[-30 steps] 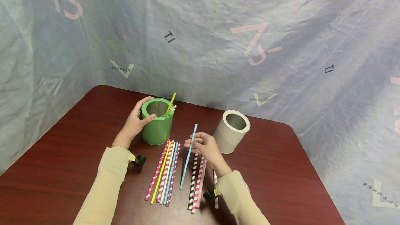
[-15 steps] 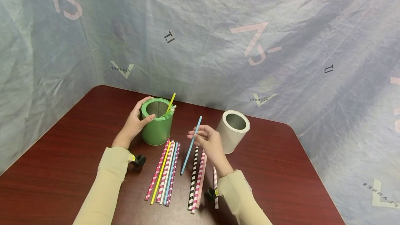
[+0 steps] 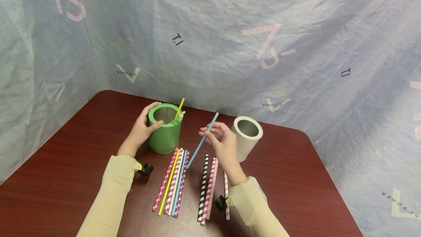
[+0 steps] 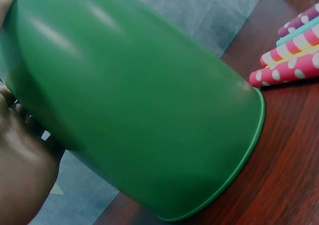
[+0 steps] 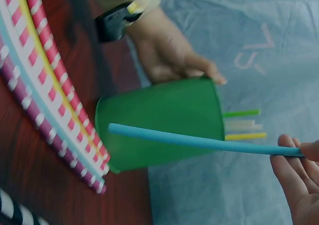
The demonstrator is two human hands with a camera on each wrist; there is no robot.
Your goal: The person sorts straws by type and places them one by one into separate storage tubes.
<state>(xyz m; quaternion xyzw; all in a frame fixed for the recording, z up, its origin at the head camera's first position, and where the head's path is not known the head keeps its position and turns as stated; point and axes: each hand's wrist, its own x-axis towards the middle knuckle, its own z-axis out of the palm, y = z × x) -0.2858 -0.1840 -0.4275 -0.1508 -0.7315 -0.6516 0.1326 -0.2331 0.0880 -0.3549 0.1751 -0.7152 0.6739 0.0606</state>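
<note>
Now we see our left hand (image 3: 142, 130) wrapped round the green can (image 3: 165, 129), thumb hooked over the rim and fingers against its far side; the can stands upright on the dark red worktop (image 3: 65, 164). From its mouth stick 3 straws, the yellow straw (image 3: 179, 108) reaching highest, and the right wrist view shows a green and a pale one beside it.

Our right hand (image 3: 221, 142) pinches the blue straw (image 3: 201, 142) between thumb and fingertips near its upper part. That straw is off the worktop and tilted, its top end up and to the right, its lower end hanging just over the near group of loose straws, between the 2 cans.

On the worktop in front of the green can lies a tight row of loose straws (image 3: 172, 183): pink dotted, yellow, pink striped, pale blue and purple dotted. A little to the right lie a black and white striped straw (image 3: 203, 189) and pink striped ones beside it. Just behind our right hand stands the white can (image 3: 247, 138), mouth open and leaning slightly.
</note>
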